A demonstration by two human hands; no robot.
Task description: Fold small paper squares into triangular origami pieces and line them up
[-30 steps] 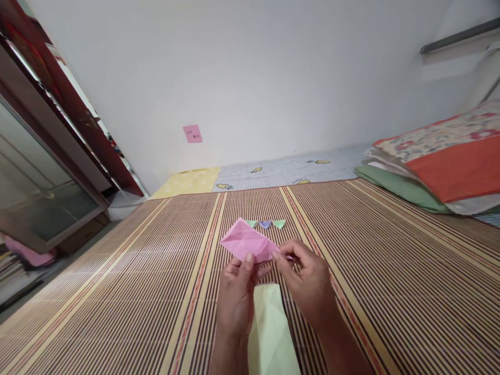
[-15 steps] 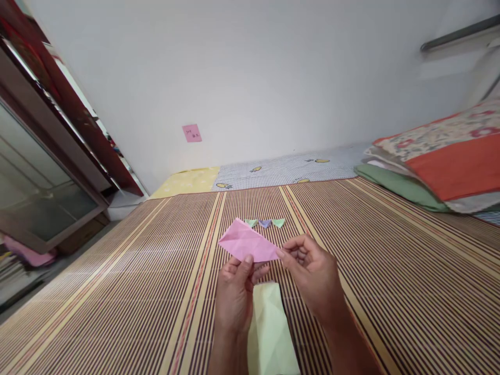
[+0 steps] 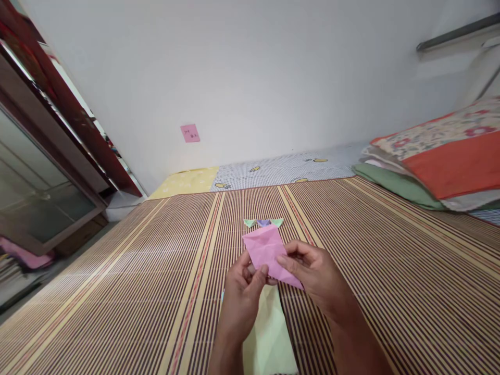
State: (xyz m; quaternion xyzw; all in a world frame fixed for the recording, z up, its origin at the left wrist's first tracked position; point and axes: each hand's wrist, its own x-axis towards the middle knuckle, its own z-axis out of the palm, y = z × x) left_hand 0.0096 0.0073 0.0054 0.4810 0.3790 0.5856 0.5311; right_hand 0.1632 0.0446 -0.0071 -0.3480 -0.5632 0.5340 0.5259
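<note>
A creased, folded piece of pink paper (image 3: 267,252) is held up above the striped mat (image 3: 156,271). My left hand (image 3: 242,291) pinches its lower left edge, thumb on top. On the right side, my right hand (image 3: 316,273) grips it between thumb and fingers. Below the hands a pale green creased paper (image 3: 271,333) lies on the mat, partly hidden by my left hand and wrist. Just beyond the pink paper sit small folded pieces in a row: a green one (image 3: 249,223), a purple one (image 3: 263,223) and another green one (image 3: 277,222).
Folded bedding (image 3: 453,166) in orange, floral and green is piled at the right. A patterned cloth (image 3: 273,169) runs along the wall behind the mat. On the wall is a pink note (image 3: 190,133). A glass-panelled door (image 3: 35,182) stands at the left.
The pink paper has been turned, its narrow end now pointing down to the right. My right hand has shifted its hold from the tip to the paper's right side.
</note>
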